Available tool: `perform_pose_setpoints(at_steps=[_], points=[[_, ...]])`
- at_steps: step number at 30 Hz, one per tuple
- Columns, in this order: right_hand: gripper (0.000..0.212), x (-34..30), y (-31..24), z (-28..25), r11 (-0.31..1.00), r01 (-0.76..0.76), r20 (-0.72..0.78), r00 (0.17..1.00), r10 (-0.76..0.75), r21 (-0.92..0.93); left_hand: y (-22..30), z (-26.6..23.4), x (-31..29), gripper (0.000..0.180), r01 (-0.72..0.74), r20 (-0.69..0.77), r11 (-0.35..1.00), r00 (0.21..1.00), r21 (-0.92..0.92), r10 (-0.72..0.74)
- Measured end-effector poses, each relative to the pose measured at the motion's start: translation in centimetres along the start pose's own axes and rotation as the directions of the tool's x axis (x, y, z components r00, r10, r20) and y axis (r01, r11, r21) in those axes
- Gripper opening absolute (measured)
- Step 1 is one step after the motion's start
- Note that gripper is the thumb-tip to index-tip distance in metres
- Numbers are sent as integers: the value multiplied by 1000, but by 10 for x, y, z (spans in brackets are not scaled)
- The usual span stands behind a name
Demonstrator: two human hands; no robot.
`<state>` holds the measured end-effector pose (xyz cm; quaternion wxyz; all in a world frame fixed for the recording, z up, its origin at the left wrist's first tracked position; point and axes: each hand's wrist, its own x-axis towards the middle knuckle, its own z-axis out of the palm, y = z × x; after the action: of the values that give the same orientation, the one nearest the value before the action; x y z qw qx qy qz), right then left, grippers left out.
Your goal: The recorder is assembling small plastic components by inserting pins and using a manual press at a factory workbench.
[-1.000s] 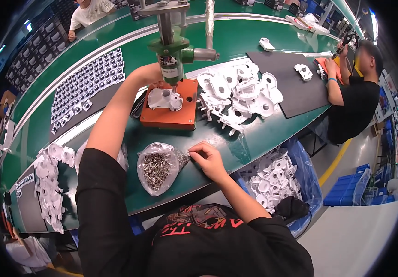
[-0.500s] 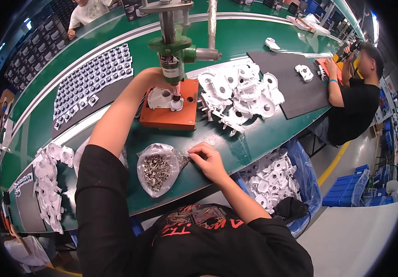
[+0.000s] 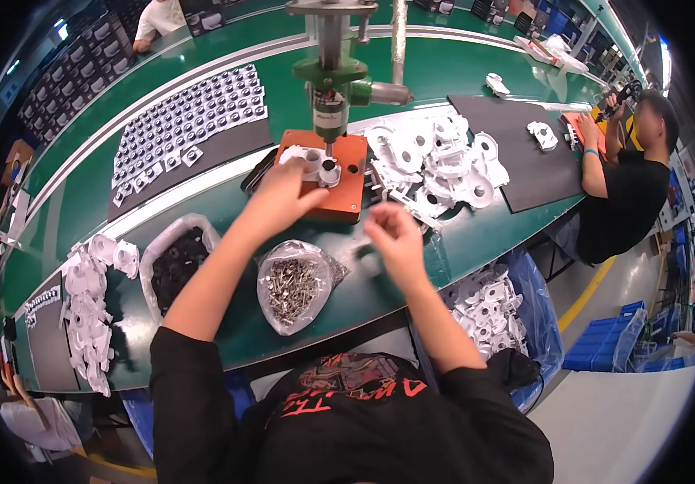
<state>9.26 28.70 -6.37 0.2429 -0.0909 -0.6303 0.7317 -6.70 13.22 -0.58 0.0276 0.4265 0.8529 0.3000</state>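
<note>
A white plastic part (image 3: 309, 158) lies on the orange block (image 3: 341, 204), below a green screwdriving tool (image 3: 330, 97) that hangs upright from a stand. My left hand (image 3: 281, 196) is at the near left edge of the part, its fingers on it and its thumb stretched to the right. To the right of the block, above the table, is my right hand (image 3: 396, 238), slightly blurred, with its thumb and fingers pinched together. Whatever they may hold is too small to make out. Nearer to me stands an open clear bag of metal screws (image 3: 293, 289).
White plastic parts (image 3: 436, 165) are heaped right of the block; more fill a lined blue crate (image 3: 488, 310) below the table edge. Rows of small parts (image 3: 190, 125) lie at left, near a bag of black pieces (image 3: 178, 262). A co-worker (image 3: 630, 173) sits at right.
My left hand has come from behind the screwdriving tool down to the white part. My right hand has left the screw bag and moved up beside the block. The view has shifted slightly.
</note>
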Motion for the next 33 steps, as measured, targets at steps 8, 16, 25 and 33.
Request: perform_pose_setpoints(at_steps=[8, 16, 25, 33], points=[[17, 107, -6, 25, 913, 115, -27, 990, -136, -392, 1, 23, -7, 74, -52, -16, 953, 998, 300, 59], [19, 121, 13, 43, 806, 186, 140, 982, -129, -562, -14, 22, -14, 69, -90, -78, 977, 991, 195, 107], [18, 104, 17, 63, 806, 206, 96, 978, -184, -556, -27, 15, -32, 66, -130, -119, 968, 980, 216, 159], [17, 100, 15, 65, 799, 219, 98, 975, -199, -560, -29, 14, -36, 64, -147, -147, 965, 972, 215, 181]])
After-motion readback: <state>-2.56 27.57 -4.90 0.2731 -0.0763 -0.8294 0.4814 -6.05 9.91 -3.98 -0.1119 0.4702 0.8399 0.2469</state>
